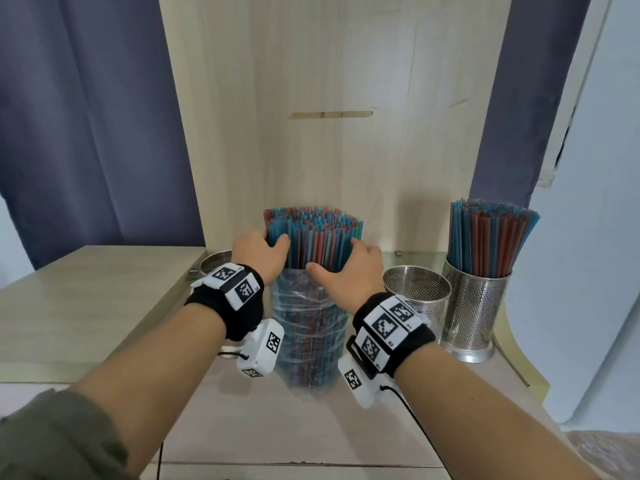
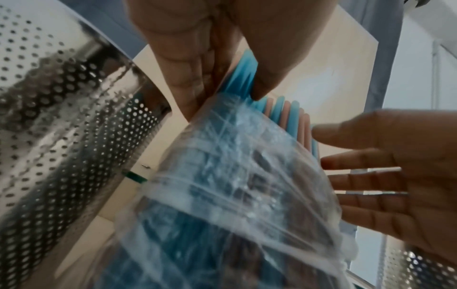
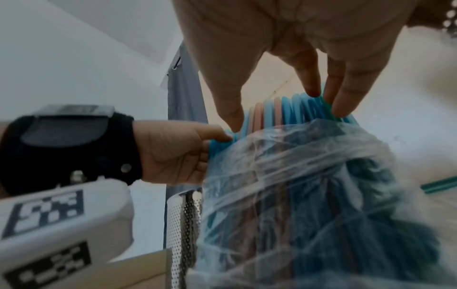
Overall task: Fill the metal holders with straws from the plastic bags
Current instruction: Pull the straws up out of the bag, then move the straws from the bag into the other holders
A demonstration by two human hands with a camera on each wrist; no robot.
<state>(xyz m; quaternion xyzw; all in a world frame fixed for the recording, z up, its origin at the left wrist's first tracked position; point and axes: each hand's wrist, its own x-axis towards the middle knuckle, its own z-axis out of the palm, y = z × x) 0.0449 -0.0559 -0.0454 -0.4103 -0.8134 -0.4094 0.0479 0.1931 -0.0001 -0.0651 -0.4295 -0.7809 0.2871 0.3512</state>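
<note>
While the left hand (image 1: 262, 252) pinched some blue straws (image 1: 313, 237), seemingly, and the right hand (image 1: 349, 271) lay spread against them, steadying the plastic bag (image 1: 308, 337) mattered.

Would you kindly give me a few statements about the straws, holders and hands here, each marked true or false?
1. The holder on the far right is full of straws. True.
2. The holder beside it also holds straws. False: it is empty.
3. The straw bundle stands upright in a plastic bag. True.
4. Only the right hand touches the bundle. False: the left hand pinches some straws too.
5. The bag covers the straw tops. False: they stick out above it.
</note>
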